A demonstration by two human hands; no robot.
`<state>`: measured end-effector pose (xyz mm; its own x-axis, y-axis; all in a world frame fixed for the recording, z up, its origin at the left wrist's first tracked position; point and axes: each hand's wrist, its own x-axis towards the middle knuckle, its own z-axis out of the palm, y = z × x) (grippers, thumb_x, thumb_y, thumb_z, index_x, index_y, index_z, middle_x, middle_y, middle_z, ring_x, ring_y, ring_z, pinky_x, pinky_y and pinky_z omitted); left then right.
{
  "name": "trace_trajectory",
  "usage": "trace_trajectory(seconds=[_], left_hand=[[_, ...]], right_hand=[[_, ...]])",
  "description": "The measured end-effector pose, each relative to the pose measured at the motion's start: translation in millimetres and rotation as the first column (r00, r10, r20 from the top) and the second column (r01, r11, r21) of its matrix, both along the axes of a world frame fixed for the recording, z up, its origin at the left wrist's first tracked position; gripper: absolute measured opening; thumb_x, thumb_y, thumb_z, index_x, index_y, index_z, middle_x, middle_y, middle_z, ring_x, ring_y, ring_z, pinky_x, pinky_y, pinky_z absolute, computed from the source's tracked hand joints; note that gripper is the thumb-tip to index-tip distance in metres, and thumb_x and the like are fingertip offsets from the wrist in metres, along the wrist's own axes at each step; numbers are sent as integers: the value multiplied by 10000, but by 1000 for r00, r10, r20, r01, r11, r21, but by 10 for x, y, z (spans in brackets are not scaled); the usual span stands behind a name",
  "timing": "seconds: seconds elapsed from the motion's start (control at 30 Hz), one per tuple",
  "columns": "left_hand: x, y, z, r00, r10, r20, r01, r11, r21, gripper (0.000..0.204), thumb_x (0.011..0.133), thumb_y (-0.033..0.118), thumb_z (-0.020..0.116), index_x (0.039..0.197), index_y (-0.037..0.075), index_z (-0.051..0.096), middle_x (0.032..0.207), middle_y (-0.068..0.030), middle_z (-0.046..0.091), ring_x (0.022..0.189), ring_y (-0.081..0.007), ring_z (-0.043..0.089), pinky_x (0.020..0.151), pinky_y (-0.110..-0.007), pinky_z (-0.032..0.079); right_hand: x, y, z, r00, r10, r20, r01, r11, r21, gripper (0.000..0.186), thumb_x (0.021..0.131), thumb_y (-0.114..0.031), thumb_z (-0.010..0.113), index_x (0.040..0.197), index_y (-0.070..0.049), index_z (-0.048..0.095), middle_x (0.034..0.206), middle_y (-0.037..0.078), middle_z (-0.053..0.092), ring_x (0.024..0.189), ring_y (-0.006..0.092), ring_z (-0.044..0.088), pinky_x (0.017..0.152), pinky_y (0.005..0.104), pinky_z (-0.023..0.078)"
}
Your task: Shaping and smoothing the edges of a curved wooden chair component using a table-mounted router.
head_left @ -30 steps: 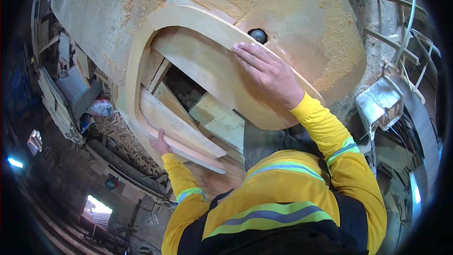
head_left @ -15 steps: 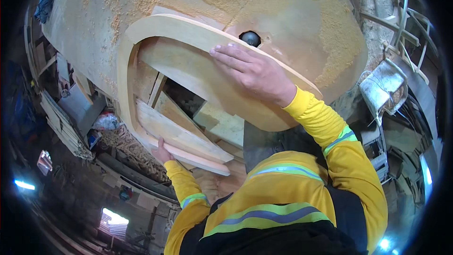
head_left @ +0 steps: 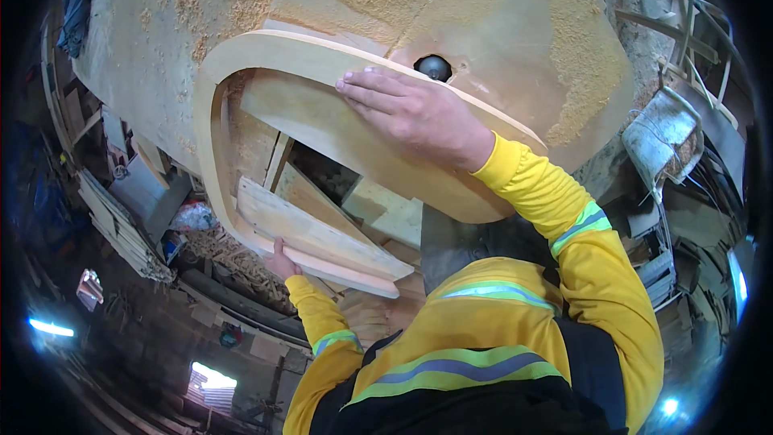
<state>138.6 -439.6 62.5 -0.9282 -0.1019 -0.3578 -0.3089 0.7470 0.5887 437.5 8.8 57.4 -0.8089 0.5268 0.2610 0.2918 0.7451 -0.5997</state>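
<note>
A pale, U-shaped curved wooden frame [head_left: 211,105] lies on a wooden tabletop [head_left: 499,40], its bend to the left and its open end toward my body. My right hand [head_left: 411,117] rests flat on the frame's far arm, fingers stretched out and side by side. Just beyond those fingers, a dark round metal spindle head [head_left: 435,68] sits in a hole in the tabletop, close to the frame's outer edge. My left hand [head_left: 282,262] grips the outer side of the near arm, thumb on top; its other fingers are hidden underneath.
Sawdust [head_left: 576,72] is spread over the tabletop. Inside the frame, gaps show beside loose-looking boards [head_left: 322,225]. Stacked wood strips [head_left: 121,225] and shavings [head_left: 233,262] lie at the left. A worn pale metal container [head_left: 664,137] and curved wood offcuts stand at the right.
The frame has slid a little to the left along the tabletop past the spindle head. My right hand has moved left with it, and my left hand keeps its grip.
</note>
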Motion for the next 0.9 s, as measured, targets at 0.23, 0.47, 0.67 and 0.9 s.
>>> trace_trajectory(seconds=[0.23, 0.47, 0.67, 0.9], left_hand=[[-183, 47, -25, 1000, 23, -9, -24, 999, -41, 455, 796, 63, 774, 1147, -115, 547, 1126, -199, 645, 939, -275, 640, 824, -400, 555], [-328, 81, -38, 1000, 17, -20, -18, 999, -51, 495, 804, 76, 767, 1184, -129, 524, 1156, -215, 632, 954, -294, 635, 838, -404, 551], [-421, 144, -37, 999, 33, -5, -34, 997, -76, 545, 806, 106, 773, 1214, -141, 511, 1175, -233, 621, 975, -296, 625, 859, -409, 542], [-564, 180, -31, 1000, 2, 1, -2, 998, -65, 576, 799, 108, 770, 1230, -153, 493, 1177, -238, 614, 959, -295, 623, 838, -410, 545]], right_hand=[[-208, 17, -44, 999, -32, 13, 32, 999, 8, 378, 865, -118, 560, 1221, -26, 648, 1309, 35, 624, 1260, 166, 561, 1047, 285, 472], [-344, 71, -16, 999, -6, 38, 6, 1000, -1, 404, 883, -128, 550, 1264, -21, 632, 1341, 51, 610, 1274, 179, 549, 1064, 295, 461], [-461, 95, -45, 1000, -20, -19, 19, 1000, -20, 431, 812, -107, 592, 1219, 26, 642, 1294, 81, 626, 1275, 205, 547, 1079, 302, 448], [-604, 121, -67, 999, -20, -37, 20, 1000, -15, 406, 820, -97, 579, 1197, 36, 654, 1305, 82, 621, 1279, 206, 546, 1077, 294, 455]])
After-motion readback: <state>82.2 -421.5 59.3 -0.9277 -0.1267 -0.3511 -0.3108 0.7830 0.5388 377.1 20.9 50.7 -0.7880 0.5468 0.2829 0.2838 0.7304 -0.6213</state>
